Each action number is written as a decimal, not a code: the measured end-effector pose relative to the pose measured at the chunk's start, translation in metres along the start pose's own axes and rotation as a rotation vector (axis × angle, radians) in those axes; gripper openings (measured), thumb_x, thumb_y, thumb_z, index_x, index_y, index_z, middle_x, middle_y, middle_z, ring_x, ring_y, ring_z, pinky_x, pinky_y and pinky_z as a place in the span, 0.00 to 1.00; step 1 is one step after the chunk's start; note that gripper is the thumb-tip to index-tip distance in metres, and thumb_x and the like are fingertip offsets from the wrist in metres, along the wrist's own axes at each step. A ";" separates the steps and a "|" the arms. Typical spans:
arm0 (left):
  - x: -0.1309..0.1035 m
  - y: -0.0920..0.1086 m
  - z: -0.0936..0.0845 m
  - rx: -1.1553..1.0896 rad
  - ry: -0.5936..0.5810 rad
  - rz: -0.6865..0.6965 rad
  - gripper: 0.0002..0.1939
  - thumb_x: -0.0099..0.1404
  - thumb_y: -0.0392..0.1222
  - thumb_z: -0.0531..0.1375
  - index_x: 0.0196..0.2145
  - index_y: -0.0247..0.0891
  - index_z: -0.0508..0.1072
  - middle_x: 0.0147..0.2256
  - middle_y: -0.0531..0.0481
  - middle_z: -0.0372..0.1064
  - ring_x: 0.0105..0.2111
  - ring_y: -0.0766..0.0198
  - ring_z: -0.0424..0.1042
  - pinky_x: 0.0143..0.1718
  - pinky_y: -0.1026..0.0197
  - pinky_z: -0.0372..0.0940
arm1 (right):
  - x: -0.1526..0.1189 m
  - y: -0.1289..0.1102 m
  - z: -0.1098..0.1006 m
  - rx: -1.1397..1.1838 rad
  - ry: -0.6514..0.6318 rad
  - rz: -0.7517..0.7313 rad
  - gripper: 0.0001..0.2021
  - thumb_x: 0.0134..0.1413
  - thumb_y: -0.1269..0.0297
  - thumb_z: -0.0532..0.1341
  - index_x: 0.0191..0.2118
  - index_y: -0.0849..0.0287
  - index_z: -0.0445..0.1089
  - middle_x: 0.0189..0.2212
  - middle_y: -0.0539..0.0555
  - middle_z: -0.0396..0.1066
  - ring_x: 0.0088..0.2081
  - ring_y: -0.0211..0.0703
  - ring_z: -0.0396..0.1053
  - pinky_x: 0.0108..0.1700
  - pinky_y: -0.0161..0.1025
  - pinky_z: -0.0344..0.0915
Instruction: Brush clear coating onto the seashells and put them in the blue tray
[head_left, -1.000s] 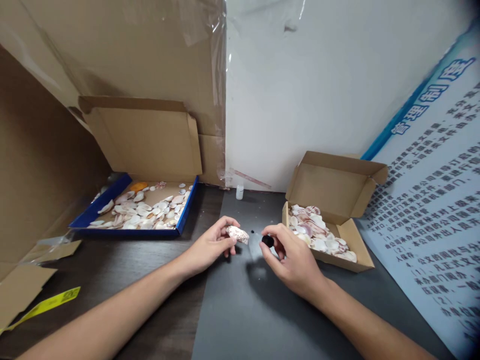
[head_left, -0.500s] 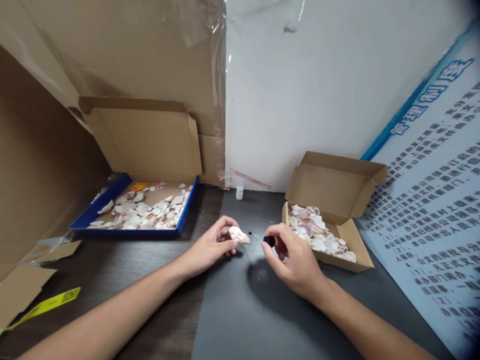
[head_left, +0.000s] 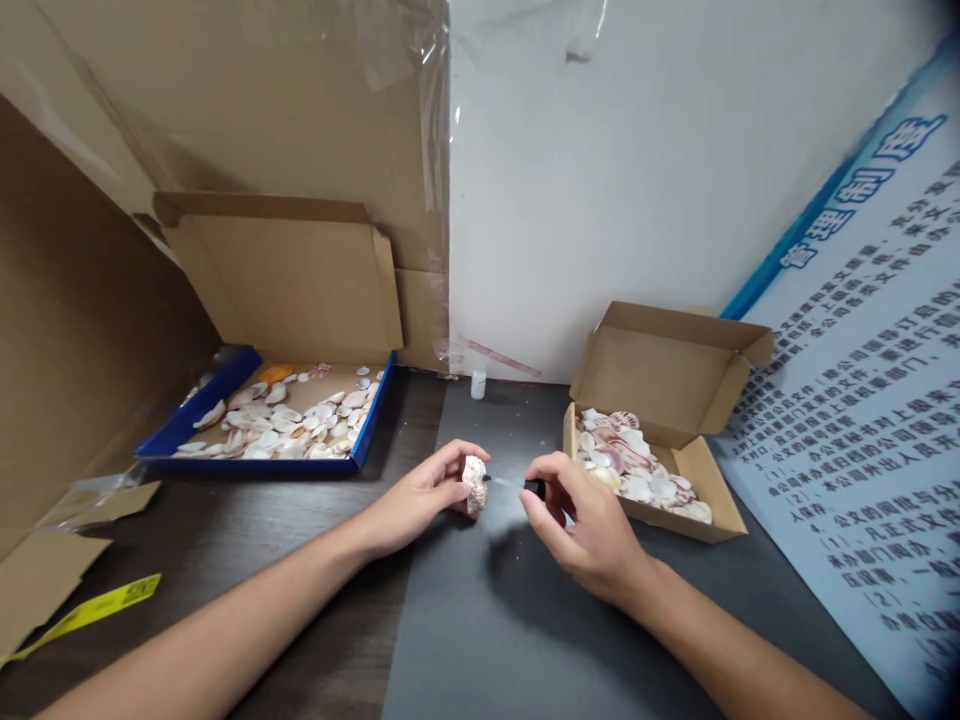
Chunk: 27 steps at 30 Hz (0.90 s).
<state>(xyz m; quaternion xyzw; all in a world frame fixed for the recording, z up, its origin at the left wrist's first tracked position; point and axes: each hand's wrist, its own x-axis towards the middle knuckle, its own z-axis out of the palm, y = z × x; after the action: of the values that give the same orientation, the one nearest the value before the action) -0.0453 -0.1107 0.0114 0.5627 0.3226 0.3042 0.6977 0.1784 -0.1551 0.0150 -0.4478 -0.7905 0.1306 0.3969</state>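
Observation:
My left hand (head_left: 427,495) pinches a rough, white speckled shell (head_left: 475,484) between thumb and fingers, above the grey mat. Facing it, my right hand (head_left: 581,515) grips a brush cap (head_left: 534,488), black with a thin clear stem. The stem's dark tip (head_left: 487,478) points left and is at the shell's right side; whether it touches I cannot tell. Behind the hands, a small whitish bottle (head_left: 478,384) stands upright near the back wall.
An open blue-edged box (head_left: 255,465) with many loose shells lies left. On the right stands an open cardboard box (head_left: 720,490) of shells, close to my right hand. A yellow strip (head_left: 97,612) and cardboard flaps (head_left: 52,580) lie at far left. Walls rise behind.
The shell has been turned in my left hand, from lying lengthwise to more upright. My right hand has shifted slightly left, and the brush tip is now at the shell.

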 end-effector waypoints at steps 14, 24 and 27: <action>-0.002 0.003 0.005 0.013 -0.010 -0.065 0.21 0.65 0.41 0.60 0.55 0.40 0.67 0.39 0.48 0.68 0.39 0.62 0.72 0.44 0.53 0.70 | 0.003 -0.002 -0.001 -0.015 0.021 -0.042 0.04 0.60 0.69 0.58 0.41 0.56 0.66 0.28 0.47 0.62 0.23 0.35 0.62 0.28 0.35 0.60; 0.000 0.001 0.004 0.008 -0.014 0.000 0.20 0.64 0.43 0.62 0.51 0.40 0.65 0.41 0.50 0.66 0.39 0.64 0.72 0.46 0.55 0.65 | 0.002 -0.002 -0.002 0.037 0.018 -0.065 0.04 0.63 0.69 0.57 0.43 0.56 0.67 0.30 0.49 0.64 0.25 0.35 0.63 0.29 0.35 0.60; 0.000 0.001 0.004 0.016 -0.025 0.010 0.17 0.64 0.43 0.62 0.48 0.40 0.65 0.40 0.51 0.66 0.39 0.63 0.72 0.45 0.56 0.64 | 0.003 -0.002 -0.002 0.000 0.034 -0.032 0.03 0.62 0.69 0.57 0.41 0.56 0.66 0.29 0.48 0.63 0.24 0.35 0.62 0.30 0.36 0.60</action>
<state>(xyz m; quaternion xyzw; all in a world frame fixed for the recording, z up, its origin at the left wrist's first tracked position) -0.0423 -0.1123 0.0127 0.5734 0.3136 0.2980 0.6957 0.1780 -0.1544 0.0188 -0.4373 -0.7907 0.1164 0.4124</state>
